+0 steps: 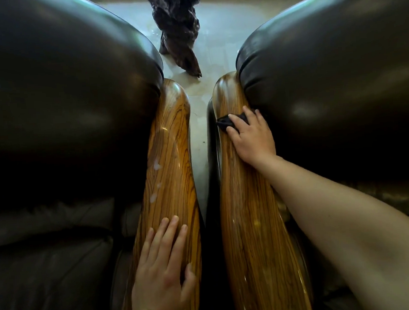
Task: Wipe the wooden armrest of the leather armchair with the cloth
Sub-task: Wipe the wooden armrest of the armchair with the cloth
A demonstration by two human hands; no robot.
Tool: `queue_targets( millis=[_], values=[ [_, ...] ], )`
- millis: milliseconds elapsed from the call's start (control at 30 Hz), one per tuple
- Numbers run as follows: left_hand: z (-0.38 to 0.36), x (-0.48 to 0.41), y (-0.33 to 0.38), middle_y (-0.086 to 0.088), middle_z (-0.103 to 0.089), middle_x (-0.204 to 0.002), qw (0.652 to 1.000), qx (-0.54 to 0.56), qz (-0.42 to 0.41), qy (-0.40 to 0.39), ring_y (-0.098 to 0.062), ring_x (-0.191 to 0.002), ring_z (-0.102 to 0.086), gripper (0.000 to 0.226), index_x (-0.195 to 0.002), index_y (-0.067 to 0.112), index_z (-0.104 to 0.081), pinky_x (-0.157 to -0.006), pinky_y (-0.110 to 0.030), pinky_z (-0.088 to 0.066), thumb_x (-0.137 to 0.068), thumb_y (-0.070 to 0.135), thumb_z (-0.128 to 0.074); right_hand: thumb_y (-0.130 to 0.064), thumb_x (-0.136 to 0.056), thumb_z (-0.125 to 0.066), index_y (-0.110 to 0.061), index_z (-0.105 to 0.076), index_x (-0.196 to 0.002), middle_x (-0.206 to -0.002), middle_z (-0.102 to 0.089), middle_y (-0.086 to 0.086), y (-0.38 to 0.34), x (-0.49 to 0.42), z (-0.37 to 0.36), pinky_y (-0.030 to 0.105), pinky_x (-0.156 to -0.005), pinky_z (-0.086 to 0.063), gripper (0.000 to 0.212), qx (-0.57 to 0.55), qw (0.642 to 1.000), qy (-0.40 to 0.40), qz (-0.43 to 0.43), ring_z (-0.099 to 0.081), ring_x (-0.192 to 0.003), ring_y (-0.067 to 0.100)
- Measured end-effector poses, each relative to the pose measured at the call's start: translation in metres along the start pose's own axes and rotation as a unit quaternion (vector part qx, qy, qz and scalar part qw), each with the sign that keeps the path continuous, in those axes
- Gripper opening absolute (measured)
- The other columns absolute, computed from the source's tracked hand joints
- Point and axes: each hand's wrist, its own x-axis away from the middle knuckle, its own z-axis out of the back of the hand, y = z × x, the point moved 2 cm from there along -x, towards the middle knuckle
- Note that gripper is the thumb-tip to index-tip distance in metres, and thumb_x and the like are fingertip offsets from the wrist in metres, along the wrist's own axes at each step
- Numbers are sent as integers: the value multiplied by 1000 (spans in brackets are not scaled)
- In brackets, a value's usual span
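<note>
Two dark leather armchairs stand side by side, each with a glossy striped wooden armrest. My right hand [251, 134] presses a small dark cloth [228, 122] onto the far part of the right armrest [248, 224], next to the leather cushion [333, 80]. Most of the cloth is hidden under my fingers. My left hand [161, 265] lies flat, fingers spread, on the near part of the left armrest [169, 142] and holds nothing. That left armrest carries a few whitish smears [156, 167].
A narrow gap with pale tiled floor [198, 121] runs between the two armrests. A dark gnarled wooden piece [179, 29] stands on the floor beyond them. The left chair's leather cushion [63, 91] bulges beside the left armrest.
</note>
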Motion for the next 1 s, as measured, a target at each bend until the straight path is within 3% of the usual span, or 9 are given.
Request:
queue_targets(
  millis=[100, 200, 267, 433, 567, 700, 867, 1000],
  values=[
    [1, -2, 0, -7, -30, -159, 1000, -6, -4, 4, -24, -150, -24, 72, -149, 12, -37, -121, -49, -17, -82, 35, -52, -52, -101, -30, -38, -42, -146, -164, -26, 0, -13, -2, -3, 52, -122, -10, 48, 48, 999, 24, 3, -10, -153, 29],
    [1, -1, 1, -7, -29, -160, 1000, -13, 1, -4, -25, -149, -24, 72, -149, 12, -37, -120, -50, -18, -83, 35, -51, -49, -99, -37, -37, -62, -129, -153, -46, -5, -24, 41, -7, 51, -121, -13, 41, 74, 987, 33, 142, -24, -150, 25],
    [1, -1, 1, -7, -28, -160, 1000, -14, 2, -8, -26, -149, -24, 73, -150, 13, -35, -120, -51, -18, -82, 34, -51, -45, -99, -41, -37, -65, -122, -146, -53, -9, -20, 91, -9, 50, -122, -15, 35, 48, 978, 24, 202, -27, -149, 21],
    [1, 0, 1, -6, -26, -161, 1000, -8, 9, -18, -25, -150, -21, 72, -151, 15, -32, -120, -52, -18, -84, 35, -47, -42, -102, -46, -40, -57, -131, -158, -35, -14, 17, 244, -38, 55, -120, -17, 31, 31, 958, -16, 284, -17, -152, 22],
    [2, 1, 1, -7, -25, -161, 1000, -7, 16, -21, -23, -151, -17, 72, -152, 16, -29, -122, -49, -14, -85, 37, -46, -47, -101, -49, -43, -53, -135, -163, -24, -13, 29, 277, -44, 59, -118, -20, 35, 60, 947, -24, 314, -18, -152, 26],
    [1, 2, 2, -6, -21, -163, 999, -20, 20, -27, -22, -152, -13, 71, -153, 17, -27, -123, -46, -10, -88, 37, -43, -51, -102, -39, -43, -50, -138, -165, -22, -9, 14, 231, -31, 56, -121, -12, 38, 68, 970, -2, 232, -11, -154, 28],
    [1, 2, 2, -6, -20, -163, 999, -32, 19, -18, -20, -153, -10, 70, -153, 15, -27, -124, -44, -7, -89, 37, -43, -56, -101, -27, -44, -46, -142, -163, -27, -6, -10, 145, -18, 58, -120, -12, 47, 57, 994, 15, 94, -15, -152, 29],
    [2, 2, 4, -7, -22, -163, 999, -27, 17, -8, -20, -153, -9, 68, -153, 14, -29, -124, -46, -10, -89, 36, -43, -54, -102, -26, -41, -37, -148, -164, -26, -3, -8, 146, -23, 57, -120, -12, 49, 41, 998, 35, 44, -12, -153, 26]
  ],
)
